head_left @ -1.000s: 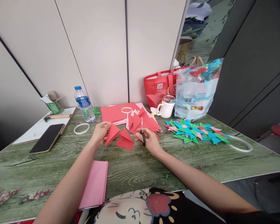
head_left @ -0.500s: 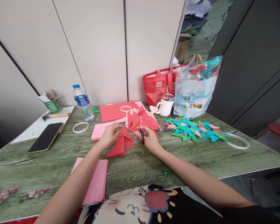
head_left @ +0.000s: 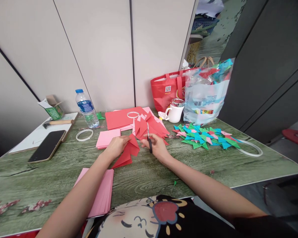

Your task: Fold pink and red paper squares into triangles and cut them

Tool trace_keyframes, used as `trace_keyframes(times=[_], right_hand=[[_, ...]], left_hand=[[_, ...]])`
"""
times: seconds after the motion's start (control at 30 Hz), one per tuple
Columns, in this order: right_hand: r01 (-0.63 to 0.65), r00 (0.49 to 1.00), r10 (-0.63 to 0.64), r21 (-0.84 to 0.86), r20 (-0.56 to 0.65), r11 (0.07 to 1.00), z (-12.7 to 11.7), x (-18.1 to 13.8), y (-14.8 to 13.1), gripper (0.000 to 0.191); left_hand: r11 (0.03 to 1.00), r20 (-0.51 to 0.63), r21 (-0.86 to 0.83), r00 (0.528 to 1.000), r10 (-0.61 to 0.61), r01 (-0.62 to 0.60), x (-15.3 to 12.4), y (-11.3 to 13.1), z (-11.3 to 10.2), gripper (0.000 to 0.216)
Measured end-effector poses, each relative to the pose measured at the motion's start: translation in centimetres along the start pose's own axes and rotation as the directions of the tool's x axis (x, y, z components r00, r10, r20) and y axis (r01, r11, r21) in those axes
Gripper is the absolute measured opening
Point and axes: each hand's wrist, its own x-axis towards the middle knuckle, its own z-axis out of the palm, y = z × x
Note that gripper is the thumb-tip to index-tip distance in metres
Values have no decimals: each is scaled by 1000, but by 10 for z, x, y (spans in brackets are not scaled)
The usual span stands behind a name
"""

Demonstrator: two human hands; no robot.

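Note:
My left hand [head_left: 117,146] has its fingers closed at the upper left edge of a folded red paper [head_left: 125,156], whose lower part spreads toward the table. My right hand [head_left: 157,146] grips a small pair of scissors [head_left: 150,145] with black handles, the blades pointing away from me. A gap separates the scissors from the folded paper. Just beyond both hands lies a loose pile of cut red paper pieces [head_left: 152,127]. A stack of pink paper squares [head_left: 108,138] sits behind my left hand, and another pink stack [head_left: 103,195] lies partly under my left forearm.
Folded green, blue and pink pieces [head_left: 203,137] are heaped at the right beside a white ring [head_left: 253,152]. Behind stand a white mug [head_left: 175,112], a red bag [head_left: 161,94] and a plastic bag [head_left: 205,99]. A bottle [head_left: 88,110], tape roll [head_left: 84,135], phone [head_left: 47,145] and hammer [head_left: 61,122] are left.
My left fingers, raised and loosely parted before, now close down on the red paper's upper edge. My right hand keeps the scissors in nearly the same place. The view shifts slightly.

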Motion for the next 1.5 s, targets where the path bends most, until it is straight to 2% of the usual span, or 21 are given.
trace_keyframes(times=[0.07,0.1,0.17,0.23,0.27,0.3,0.33,0.5,0.63,0.73,0.83,0.97,1.03,1.13,1.2,1.3,1.43,1.5], right_hand=[[1,1000,-1,2,1,1000,0,0,0,41],[4,1000,-4,3,1,1000,0,0,0,41],[10,1000,-10,3,0,1000,1,0,1,41],[22,1000,-22,18,-4,1000,0,1,3,40],[34,999,-34,35,-9,999,0,2,4,40],[49,999,-48,58,-16,997,0,2,5,40],[66,998,-64,85,-26,994,0,3,5,39],[140,987,-121,195,-108,971,1,4,-1,36],[132,984,-91,276,-156,952,2,3,-7,37],[109,987,-77,231,-143,967,0,3,-5,40],[89,992,-72,163,-107,983,-2,4,-2,44],[88,991,-66,193,-119,977,-3,5,1,40],[77,990,-51,203,-129,976,-3,5,0,40],[51,992,-32,153,-123,987,-3,5,1,43],[35,994,-23,114,-111,993,-3,5,2,45],[18,995,-8,93,-103,995,-4,5,3,46],[10,996,-3,79,-87,997,-4,4,3,47],[1,997,5,72,-76,997,-3,3,4,48]], left_hand=[[1000,-28,-23,1000,13,-14,0,-1,1,27],[999,-77,-26,997,22,-24,1,-2,1,28],[999,-256,-12,966,36,-40,1,-1,-1,31],[998,-473,20,879,56,-53,2,5,-7,33],[997,-545,35,835,82,-75,2,8,-10,34],[993,-593,52,797,114,-104,1,13,-13,36],[987,-605,74,780,160,-145,1,18,-15,39],[933,-446,146,820,359,-329,-3,31,-14,47],[933,-456,149,815,358,-327,-4,28,-10,45],[939,-468,139,815,341,-313,-3,28,-12,44],[963,-502,84,824,262,-255,0,35,-15,44],[978,-581,-197,812,-59,-71,5,41,-13,41],[941,-524,-338,834,-171,-19,7,40,-8,37],[932,-392,-355,893,-219,73,8,34,-3,33],[948,-292,-300,937,-192,101,8,31,-1,37],[971,-157,-228,981,-111,74,6,31,-3,48],[988,-64,-141,995,-74,64,4,34,-5,48],[979,-4,-180,996,-94,92,4,35,-5,46]])
